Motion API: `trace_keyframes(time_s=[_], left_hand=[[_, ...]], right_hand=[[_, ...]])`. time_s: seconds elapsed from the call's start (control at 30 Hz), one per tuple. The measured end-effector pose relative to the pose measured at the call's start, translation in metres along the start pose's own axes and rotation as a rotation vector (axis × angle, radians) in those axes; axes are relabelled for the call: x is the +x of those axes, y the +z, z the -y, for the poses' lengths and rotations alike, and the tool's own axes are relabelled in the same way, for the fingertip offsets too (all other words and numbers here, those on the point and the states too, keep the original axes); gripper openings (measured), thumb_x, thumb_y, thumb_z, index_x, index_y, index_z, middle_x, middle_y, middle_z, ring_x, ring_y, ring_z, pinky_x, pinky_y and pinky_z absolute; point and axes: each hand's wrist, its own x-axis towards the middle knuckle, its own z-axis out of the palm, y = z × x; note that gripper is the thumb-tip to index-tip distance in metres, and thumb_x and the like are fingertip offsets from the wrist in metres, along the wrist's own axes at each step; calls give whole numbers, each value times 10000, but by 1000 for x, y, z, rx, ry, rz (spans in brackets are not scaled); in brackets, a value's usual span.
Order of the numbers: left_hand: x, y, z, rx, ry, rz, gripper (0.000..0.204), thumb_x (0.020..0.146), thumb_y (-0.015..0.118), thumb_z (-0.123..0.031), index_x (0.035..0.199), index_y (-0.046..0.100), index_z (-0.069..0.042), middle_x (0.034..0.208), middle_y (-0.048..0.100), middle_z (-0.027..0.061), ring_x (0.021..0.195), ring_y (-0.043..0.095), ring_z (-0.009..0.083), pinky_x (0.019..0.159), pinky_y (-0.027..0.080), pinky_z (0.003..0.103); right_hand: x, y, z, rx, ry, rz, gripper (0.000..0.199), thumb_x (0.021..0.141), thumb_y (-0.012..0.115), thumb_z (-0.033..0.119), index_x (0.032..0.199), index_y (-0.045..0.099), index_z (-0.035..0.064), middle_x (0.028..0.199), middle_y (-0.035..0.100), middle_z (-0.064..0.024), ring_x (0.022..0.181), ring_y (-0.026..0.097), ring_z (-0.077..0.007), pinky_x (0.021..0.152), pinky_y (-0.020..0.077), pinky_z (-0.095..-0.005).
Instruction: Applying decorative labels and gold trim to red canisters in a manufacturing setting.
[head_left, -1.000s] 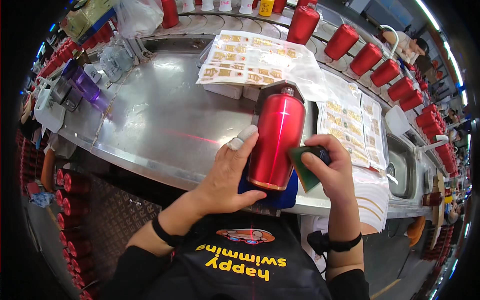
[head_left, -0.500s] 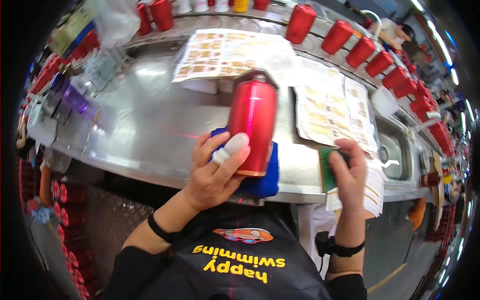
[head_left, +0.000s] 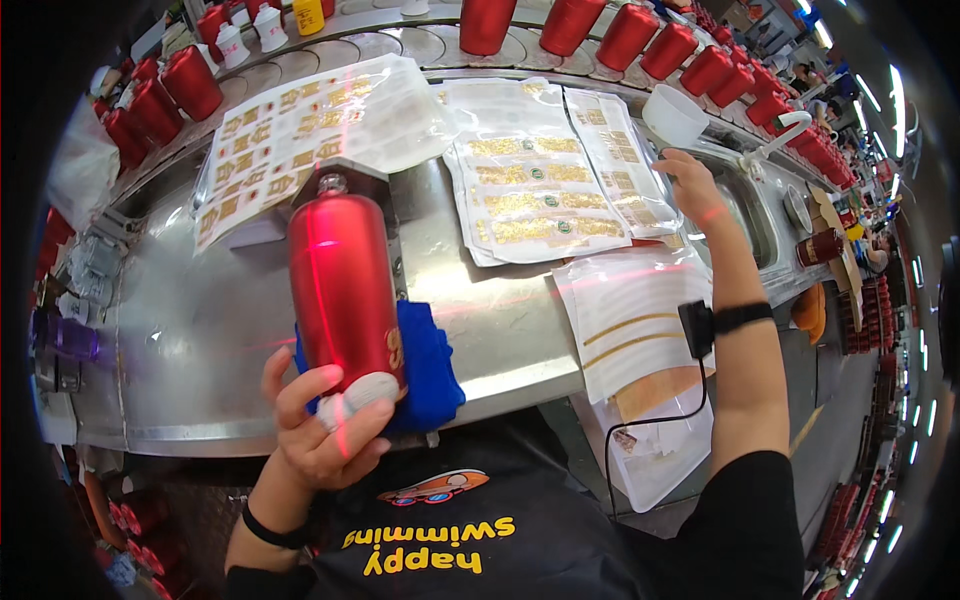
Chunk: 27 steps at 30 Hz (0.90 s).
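A glossy red bottle (head_left: 345, 285) with a narrow bare neck leans over the front edge of the steel table, a small gold mark low on its right side. My left hand (head_left: 335, 420) is closed round its base; one finger is wrapped in white. Beneath and beside the bottle is a folded blue cloth (head_left: 430, 370). Behind its neck is a dark metal holder (head_left: 375, 190). My right hand (head_left: 692, 190) is stretched out with fingers apart, above the narrow gold-printed sheet (head_left: 615, 150) by the sink. I see nothing in it.
Gold-printed sheets (head_left: 530, 185) lie mid-table, others (head_left: 310, 125) back left. White strip sheets (head_left: 635, 320) overhang the front edge. A white bowl (head_left: 672, 115) stands beside the sink (head_left: 745, 205). Red bottles (head_left: 630, 38) line the conveyor behind. A black cable (head_left: 650, 423) hangs from my right wrist.
My right hand has moved away from the front edge toward the sink; the green pad it held is no longer visible. The view has turned right. My left hand still holds the bottle.
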Motion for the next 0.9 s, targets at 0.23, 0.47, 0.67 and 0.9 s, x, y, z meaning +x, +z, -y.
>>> trace_keyframes(time_s=[0.23,0.47,0.67,0.9], left_hand=[[-38,-5,8,44,-190,-17,380,919,548,-471,1144,568,-165,1208,531,200,1177,461,344,1059,260,630],[-29,6,15,-24,-211,-7,484,911,569,-483,1279,480,-182,1277,498,190,1241,408,352,1062,265,620],[-32,13,10,22,-196,-67,565,865,626,-435,1324,427,-174,1340,436,198,1245,398,376,1038,289,620],[-3,8,3,37,-299,7,1093,707,814,-441,1465,200,51,1424,359,293,1270,365,502,1052,284,592]], right_hand=[[57,42,-37,-285,212,381,373,819,500,-14,996,752,196,1300,572,-108,1205,511,-343,988,456,-386],[71,60,-77,-263,385,319,482,740,659,473,775,691,-7,770,665,-238,736,642,-396,700,486,-465],[69,55,-71,-459,151,-5,299,794,637,290,762,674,-5,769,644,-223,785,622,-392,734,479,-465],[41,-19,112,146,0,-79,146,809,676,110,847,623,-21,976,625,-171,884,609,-303,815,469,-359]])
